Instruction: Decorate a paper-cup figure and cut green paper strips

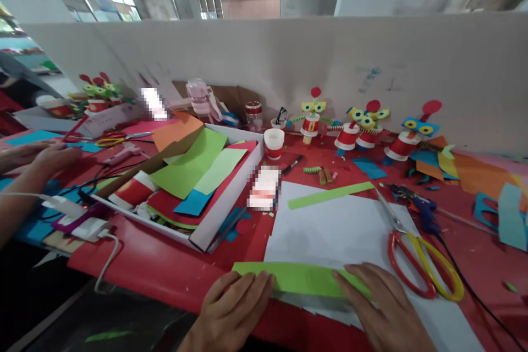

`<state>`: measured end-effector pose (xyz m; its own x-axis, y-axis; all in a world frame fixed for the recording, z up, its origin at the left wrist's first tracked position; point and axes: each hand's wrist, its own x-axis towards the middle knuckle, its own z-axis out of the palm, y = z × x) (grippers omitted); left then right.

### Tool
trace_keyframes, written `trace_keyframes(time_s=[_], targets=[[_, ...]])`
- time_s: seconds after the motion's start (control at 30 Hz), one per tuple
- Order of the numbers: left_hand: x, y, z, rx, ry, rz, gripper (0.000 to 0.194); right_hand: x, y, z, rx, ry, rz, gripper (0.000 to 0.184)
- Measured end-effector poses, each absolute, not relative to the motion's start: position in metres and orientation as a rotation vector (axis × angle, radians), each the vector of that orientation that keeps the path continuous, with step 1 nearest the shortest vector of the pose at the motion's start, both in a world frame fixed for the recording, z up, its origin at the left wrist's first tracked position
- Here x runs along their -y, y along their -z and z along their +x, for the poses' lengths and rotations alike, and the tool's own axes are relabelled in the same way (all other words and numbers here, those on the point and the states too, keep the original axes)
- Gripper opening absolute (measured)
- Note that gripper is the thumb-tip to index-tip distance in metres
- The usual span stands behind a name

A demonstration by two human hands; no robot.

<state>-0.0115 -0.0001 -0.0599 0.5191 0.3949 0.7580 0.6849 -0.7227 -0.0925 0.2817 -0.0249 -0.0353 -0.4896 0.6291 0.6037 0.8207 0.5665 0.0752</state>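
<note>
A long green paper strip (303,278) lies across the near edge of a white sheet (342,228) on the red table (165,269). My left hand (233,308) rests flat on the strip's left end, fingers stretched out. My right hand (385,308) presses flat on its right end, fingers spread. Neither hand grips anything. A thinner green strip (330,195) lies further back on the white sheet.
Red and yellow scissors (416,261) lie right of the sheet, beside a blue glue gun (423,212) and its cable. A white box (223,206) of coloured paper sits to the left. Paper-cup figures (348,132) line the back wall. Another person's hands (37,157) work at the far left.
</note>
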Motion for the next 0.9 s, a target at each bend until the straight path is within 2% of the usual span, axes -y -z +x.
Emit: trace_keyframes(time_s=[0.13,0.3,0.4,0.5,0.6,0.77,0.9], targets=[[0.005,0.073,-0.023,1.040,1.045,-2.428,0.032,0.039,0.051,0.281,2.318,0.269,-1.290,0.041],[0.005,0.060,-0.026,1.302,0.762,-2.631,0.030,0.046,0.045,0.283,2.361,-0.027,-1.442,0.039],[0.010,0.048,0.003,1.338,0.819,-2.577,0.026,0.050,0.048,0.283,2.315,-0.075,-1.456,0.037],[0.016,0.041,0.052,1.340,0.869,-2.761,0.022,0.052,0.050,0.280,2.269,-0.069,-1.460,0.032],[0.015,0.042,0.088,1.363,0.737,-2.927,0.012,0.052,0.049,0.278,2.204,-0.084,-1.487,0.025],[0.004,0.048,0.095,1.417,0.618,-3.005,0.012,0.052,0.051,0.284,1.928,-0.172,-1.618,0.012],[0.000,0.045,0.095,1.471,0.505,-2.988,0.013,0.051,0.054,0.291,1.785,-0.242,-1.682,0.010]])
